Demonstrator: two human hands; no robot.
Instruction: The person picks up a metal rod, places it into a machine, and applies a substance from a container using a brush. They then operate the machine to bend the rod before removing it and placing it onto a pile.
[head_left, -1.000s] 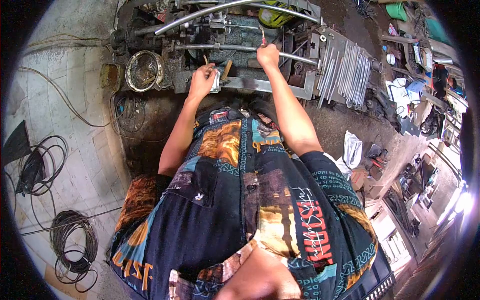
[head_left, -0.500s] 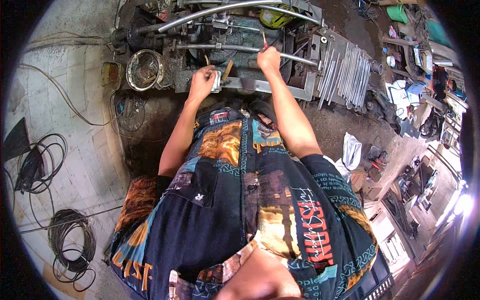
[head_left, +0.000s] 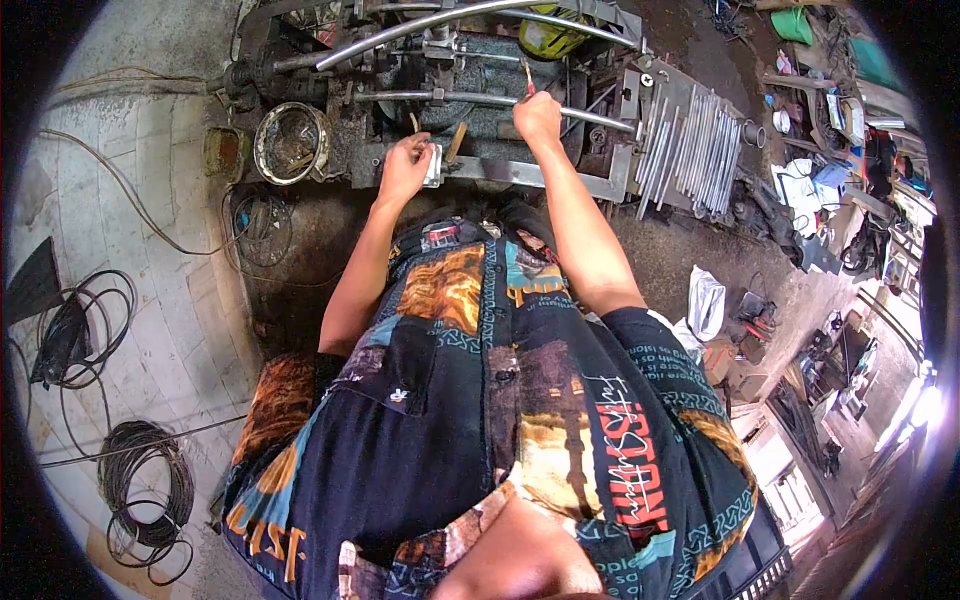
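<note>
My right hand (head_left: 538, 117) is closed around the red handle of a small brush (head_left: 529, 78). The brush points away from me, its tip beside a thin metal rod (head_left: 490, 55) on the machine (head_left: 480, 80). My left hand (head_left: 405, 168) is curled at the machine's front edge, against a pale metal block (head_left: 434, 166). What its fingers hold, if anything, is hidden. A wooden-looking handle (head_left: 456, 141) stands just right of that hand. A long shiny bar (head_left: 480, 97) runs crosswise just beyond both hands.
A round metal rim (head_left: 290, 143) sits at the machine's left end. Many metal rods (head_left: 708, 150) lie side by side at the right. A yellow-green round object (head_left: 553, 35) rests at the back. Coiled cables (head_left: 147, 480) lie on the floor at left.
Both hands stay almost where they were; the brush and the fingers of the left hand show only a very slight shift.
</note>
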